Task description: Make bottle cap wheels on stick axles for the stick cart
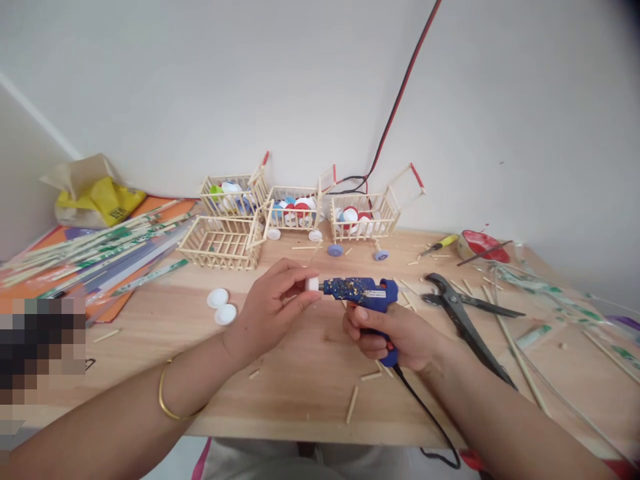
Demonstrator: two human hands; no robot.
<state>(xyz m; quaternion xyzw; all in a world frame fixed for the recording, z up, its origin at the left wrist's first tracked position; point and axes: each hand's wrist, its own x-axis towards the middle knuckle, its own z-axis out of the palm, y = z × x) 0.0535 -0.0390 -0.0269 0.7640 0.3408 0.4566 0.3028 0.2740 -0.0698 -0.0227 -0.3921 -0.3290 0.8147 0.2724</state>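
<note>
My right hand is wrapped round the handle of a blue glue gun, whose nozzle points left. My left hand pinches a small white cap right at the gun's tip, above the wooden table. Two more white caps lie on the table left of my left hand. The gun's black cord runs off the near table edge.
Several stick-built toy carts holding bottle caps stand at the back by the wall. Black shears lie to the right, near a red tape roll. Bundles of sticks and coloured paper cover the left side. Short stick pieces are scattered about.
</note>
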